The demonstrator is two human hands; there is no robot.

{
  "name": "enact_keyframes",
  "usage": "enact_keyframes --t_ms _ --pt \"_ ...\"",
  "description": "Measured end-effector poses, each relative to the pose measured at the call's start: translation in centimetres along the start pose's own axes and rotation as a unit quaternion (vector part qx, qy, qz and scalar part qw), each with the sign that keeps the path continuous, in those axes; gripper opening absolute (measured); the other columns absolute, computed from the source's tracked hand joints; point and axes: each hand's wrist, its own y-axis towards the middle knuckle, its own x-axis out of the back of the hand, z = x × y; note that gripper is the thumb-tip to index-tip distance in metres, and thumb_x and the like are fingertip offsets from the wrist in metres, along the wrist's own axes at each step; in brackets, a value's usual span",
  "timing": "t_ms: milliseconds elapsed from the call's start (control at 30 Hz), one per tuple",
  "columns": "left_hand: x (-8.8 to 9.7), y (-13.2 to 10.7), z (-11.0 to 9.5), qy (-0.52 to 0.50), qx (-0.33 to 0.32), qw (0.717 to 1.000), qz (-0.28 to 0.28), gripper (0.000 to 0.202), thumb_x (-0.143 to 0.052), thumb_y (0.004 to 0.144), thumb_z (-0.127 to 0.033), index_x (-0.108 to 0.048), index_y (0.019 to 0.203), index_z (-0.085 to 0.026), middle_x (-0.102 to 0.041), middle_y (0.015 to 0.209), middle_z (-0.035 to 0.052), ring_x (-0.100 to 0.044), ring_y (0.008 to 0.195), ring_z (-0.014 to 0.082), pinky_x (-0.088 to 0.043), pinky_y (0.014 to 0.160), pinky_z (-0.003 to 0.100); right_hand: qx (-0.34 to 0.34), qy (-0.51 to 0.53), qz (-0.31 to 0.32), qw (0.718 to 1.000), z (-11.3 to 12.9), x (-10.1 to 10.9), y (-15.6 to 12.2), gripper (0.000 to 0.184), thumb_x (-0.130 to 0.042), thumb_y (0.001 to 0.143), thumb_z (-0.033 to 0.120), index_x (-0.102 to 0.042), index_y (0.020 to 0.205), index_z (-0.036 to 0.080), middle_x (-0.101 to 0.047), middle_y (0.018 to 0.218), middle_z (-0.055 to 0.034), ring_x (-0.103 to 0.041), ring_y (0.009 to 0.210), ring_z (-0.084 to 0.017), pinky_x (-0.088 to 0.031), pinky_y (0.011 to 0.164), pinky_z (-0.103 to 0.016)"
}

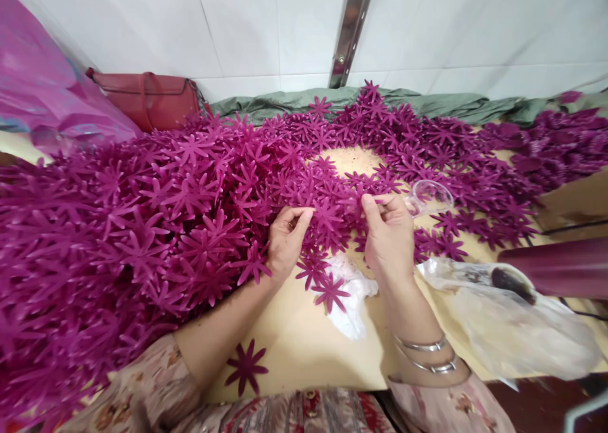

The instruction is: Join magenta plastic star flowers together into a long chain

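Note:
Near the middle of the table, my left hand is closed in a pinch at the petal tip of a magenta flower-shaped piece with several narrow petals. Opposite it, my right hand also pinches with thumb and forefinger. A bit of magenta shows between those fingers, by another flower piece. Under and behind both hands lie many like pieces. Below them, single flower pieces rest partly on a crumpled white tissue. One more flower piece lies flat close to my body.
A large heap of magenta flower pieces covers the left side. Behind stand a red handbag and a pink plastic bag. To the right are a clear round plastic item, a clear plastic bag and a dark red cylinder.

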Motion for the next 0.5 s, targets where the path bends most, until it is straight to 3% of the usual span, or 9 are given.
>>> enact_keyframes --t_ms 67,300,500 --pt "-0.1 0.0 0.0 -0.017 0.004 1.000 -0.006 0.021 -0.078 0.083 -0.039 -0.076 0.084 -0.019 -0.067 0.084 0.0000 -0.061 0.081 0.0122 -0.049 0.083 0.026 -0.042 0.051 0.002 0.998 -0.2 0.0 0.2 0.028 -0.082 0.081 0.042 -0.062 0.082 0.023 -0.048 0.059 0.0095 -0.042 0.052 -0.010 -0.038 0.055 -0.024" --pt "-0.4 0.0 0.2 -0.103 0.039 0.994 -0.013 0.029 -0.084 0.077 -0.046 -0.075 0.086 -0.019 -0.068 0.079 -0.0018 -0.060 0.075 0.0103 -0.049 0.081 0.025 -0.210 0.168 0.039 0.962 0.4 -0.2 0.3 0.040 -0.073 0.084 0.062 -0.067 0.090 0.022 -0.078 0.088 -0.0018 -0.072 0.073 -0.014 -0.057 0.069 -0.026" --pt "-0.4 0.0 0.2 -0.121 0.049 0.991 -0.022 0.031 -0.085 0.076 -0.046 -0.075 0.086 -0.019 -0.069 0.079 -0.0026 -0.059 0.074 0.0092 -0.048 0.079 0.023 -0.210 0.163 0.035 0.963 0.6 -0.1 0.2 0.033 -0.092 0.069 0.037 -0.069 0.088 0.023 -0.079 0.089 0.0008 -0.076 0.084 -0.014 -0.061 0.080 -0.025"
